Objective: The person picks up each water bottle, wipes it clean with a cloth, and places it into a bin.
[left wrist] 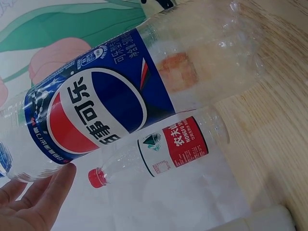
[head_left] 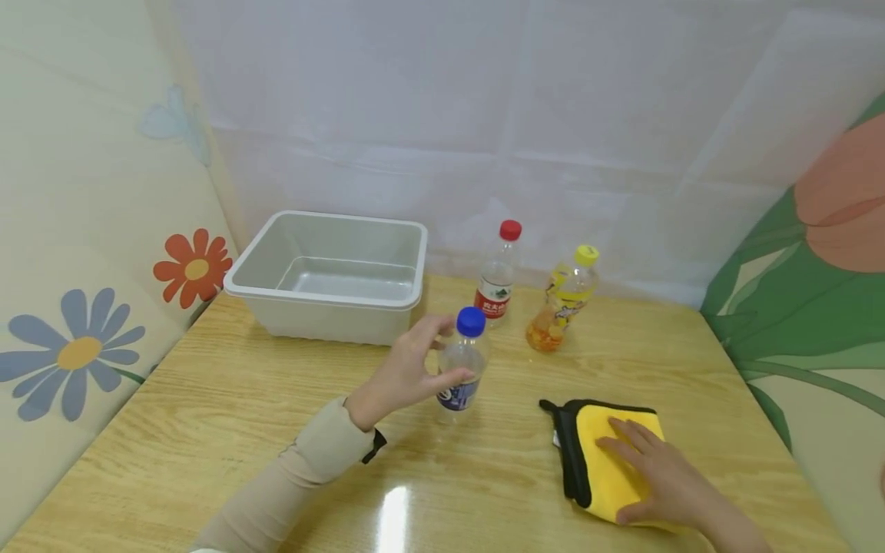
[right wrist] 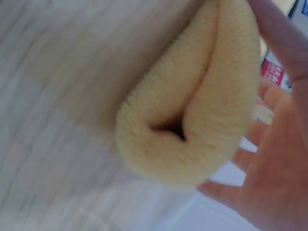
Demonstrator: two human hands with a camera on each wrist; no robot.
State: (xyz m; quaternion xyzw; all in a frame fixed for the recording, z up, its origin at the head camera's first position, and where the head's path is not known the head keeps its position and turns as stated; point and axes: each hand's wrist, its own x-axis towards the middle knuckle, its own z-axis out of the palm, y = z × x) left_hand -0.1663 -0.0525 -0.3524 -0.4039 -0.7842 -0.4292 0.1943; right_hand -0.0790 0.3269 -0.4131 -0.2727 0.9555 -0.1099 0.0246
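An empty-looking clear Pepsi bottle [head_left: 462, 358] with a blue cap stands upright on the table. My left hand [head_left: 408, 371] is close beside it, thumb across the front and fingers near the neck, not closed round it. In the left wrist view the bottle's blue label [left wrist: 98, 96] fills much of the picture, with the fingertips [left wrist: 62, 180] right at its edge. To the right lies a folded yellow cloth [head_left: 608, 484] with black edging. My right hand [head_left: 664, 476] rests on the cloth with spread fingers; the right wrist view shows the cloth's thick fold [right wrist: 192, 110] beside the palm.
A pale grey plastic tub [head_left: 332, 319] stands at the back left. Behind the Pepsi bottle is a red-capped water bottle [head_left: 495, 280]. A yellow-capped bottle [head_left: 568, 288] with orange contents at its base leans to its right. White sheeting [head_left: 449, 115] hangs behind the wooden table [head_left: 207, 430].
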